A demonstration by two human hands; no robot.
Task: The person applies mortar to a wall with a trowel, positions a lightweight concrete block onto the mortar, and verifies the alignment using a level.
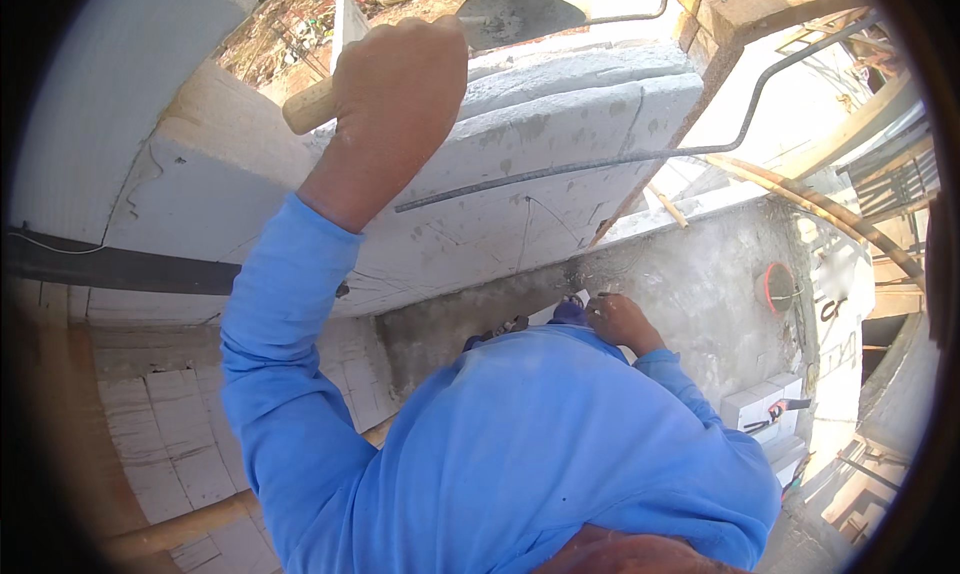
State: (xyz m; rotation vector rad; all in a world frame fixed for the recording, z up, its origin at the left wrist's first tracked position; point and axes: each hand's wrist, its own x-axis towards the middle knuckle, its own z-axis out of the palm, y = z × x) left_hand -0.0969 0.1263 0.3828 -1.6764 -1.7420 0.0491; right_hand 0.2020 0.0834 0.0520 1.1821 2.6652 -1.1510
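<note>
Raised above a low wall of white blocks, my left hand is closed round the wooden handle of a trowel. Its grey, rounded-triangular blade points right over the wall top, with grey residue on it. Down by my body, my right hand has its fingers curled. Something small and dark shows at its fingertips, and a white piece lies close by; what the hand holds, if anything, is too small to make out.
A bent steel bar crosses in front of the wall. Timber beams stand at the upper right. On the right are a red-rimmed round object and white blocks with an orange-and-black tool handle. A dark pipe runs along the left.
</note>
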